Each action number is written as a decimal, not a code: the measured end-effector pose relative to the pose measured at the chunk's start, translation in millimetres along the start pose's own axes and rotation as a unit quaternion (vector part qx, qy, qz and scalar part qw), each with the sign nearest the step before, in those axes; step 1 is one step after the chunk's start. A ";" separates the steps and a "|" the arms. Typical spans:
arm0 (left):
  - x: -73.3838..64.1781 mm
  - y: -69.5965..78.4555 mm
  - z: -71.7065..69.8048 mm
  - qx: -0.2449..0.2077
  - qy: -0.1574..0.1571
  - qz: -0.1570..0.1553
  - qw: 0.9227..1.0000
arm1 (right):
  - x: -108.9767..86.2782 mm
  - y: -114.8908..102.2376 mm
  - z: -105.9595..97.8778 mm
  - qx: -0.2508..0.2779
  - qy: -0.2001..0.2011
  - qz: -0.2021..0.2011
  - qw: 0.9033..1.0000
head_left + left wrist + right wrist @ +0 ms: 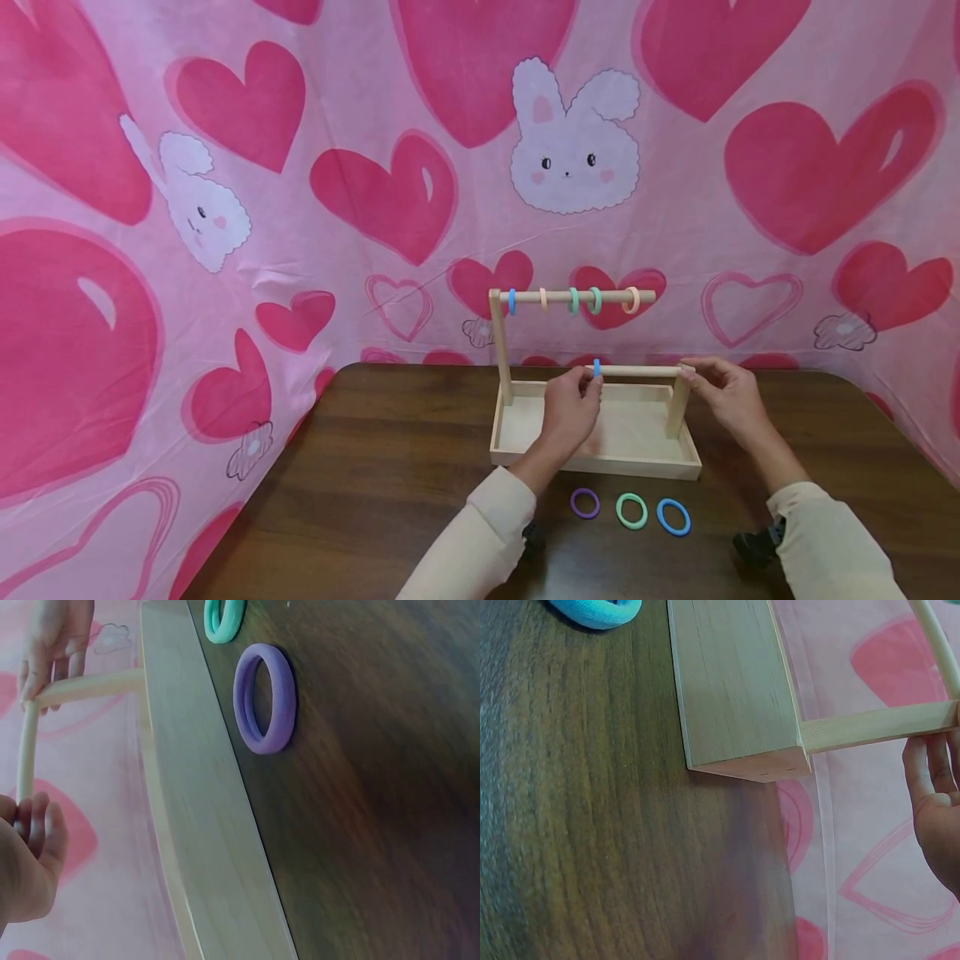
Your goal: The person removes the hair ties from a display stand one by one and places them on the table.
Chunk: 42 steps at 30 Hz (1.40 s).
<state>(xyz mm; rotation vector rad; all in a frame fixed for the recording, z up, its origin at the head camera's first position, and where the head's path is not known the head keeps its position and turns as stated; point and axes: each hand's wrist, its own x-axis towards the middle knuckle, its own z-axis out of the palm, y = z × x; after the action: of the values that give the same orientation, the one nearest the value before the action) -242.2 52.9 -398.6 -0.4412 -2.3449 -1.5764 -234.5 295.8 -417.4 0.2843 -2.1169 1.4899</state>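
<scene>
The left hand (572, 408) pinches the blue ring (597, 367) at the nine-o'clock end of the lower rod (641, 372), the right hand (729, 396) its three-o'clock post (678, 408).

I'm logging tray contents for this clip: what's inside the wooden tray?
Inside the wooden tray: its pale floor, with a taller post and a shorter post. The left hand hides part of the floor.
</scene>
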 end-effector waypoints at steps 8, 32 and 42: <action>-0.7 -0.7 -7.4 -0.020 -0.004 -0.012 1.000 | 0.2 -3.3 0.6 -0.001 0.004 0.002 1.000; -6.7 -9.2 -30.5 -0.157 -0.019 -0.089 0.983 | 3.7 -3.3 -0.1 0.001 0.002 0.002 1.000; -11.9 -14.9 -37.8 -0.210 -0.031 -0.153 0.965 | 2.3 -3.0 0.8 -0.001 0.001 0.003 1.000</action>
<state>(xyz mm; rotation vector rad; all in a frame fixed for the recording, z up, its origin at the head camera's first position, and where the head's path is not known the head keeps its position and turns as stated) -234.9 11.3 -402.1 -0.2201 -2.1959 -2.2504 -235.2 294.2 -414.0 0.2775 -2.1189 1.4916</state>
